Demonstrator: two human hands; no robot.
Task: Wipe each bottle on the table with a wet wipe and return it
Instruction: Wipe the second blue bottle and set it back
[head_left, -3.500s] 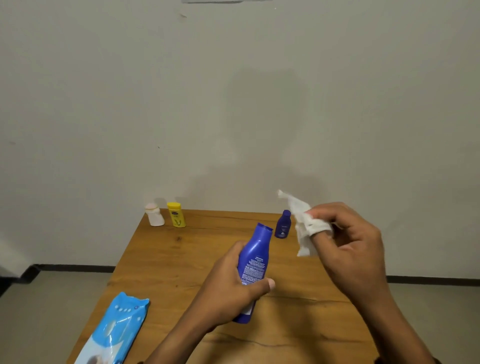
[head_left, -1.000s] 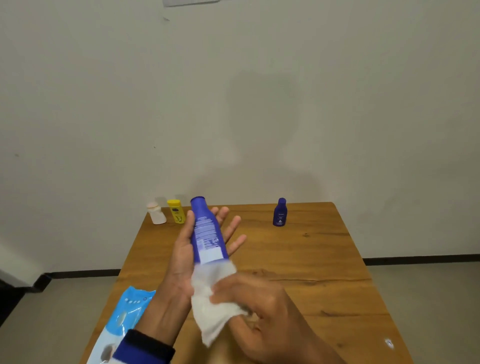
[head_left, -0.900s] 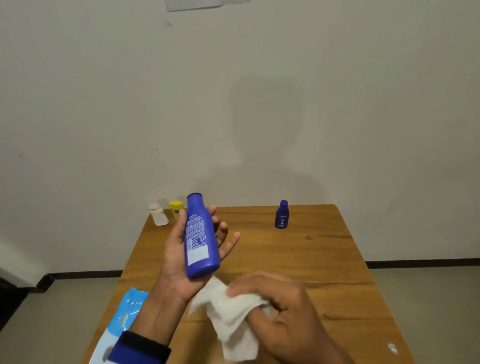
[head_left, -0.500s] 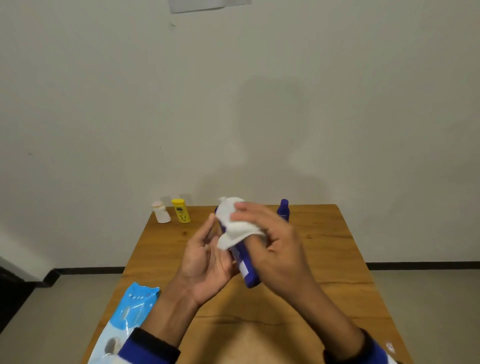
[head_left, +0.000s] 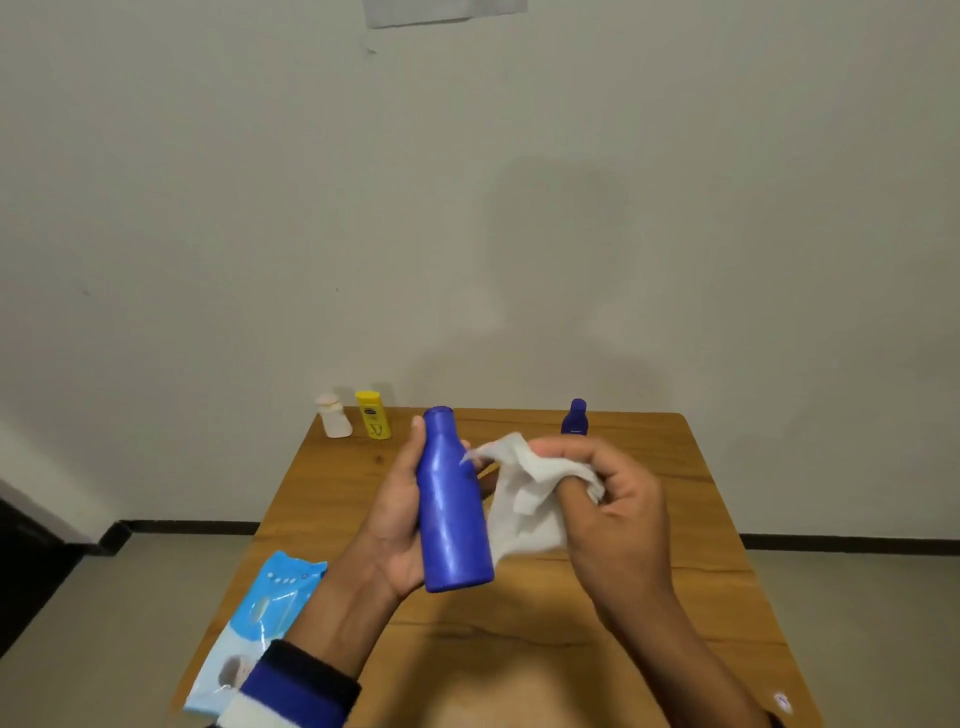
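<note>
Above the table (head_left: 649, 525), left hand (head_left: 395, 525) gripping blue bottle (head_left: 452, 509), fingers hidden, right hand (head_left: 613, 499) clutching wipe (head_left: 524, 499).

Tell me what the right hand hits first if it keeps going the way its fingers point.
Probably the large blue bottle: the right hand, gripping the wet wipe, points leftward at it. Depth is unclear.

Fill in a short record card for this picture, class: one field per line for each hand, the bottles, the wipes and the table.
left hand: holds the large blue bottle upright above the table
right hand: grips a crumpled white wet wipe beside that bottle
bottles standing at the far edge: small white bottle, yellow bottle, small dark blue bottle
wipes pack: light blue, at the near left edge
table: wooden, against a plain wall
</note>
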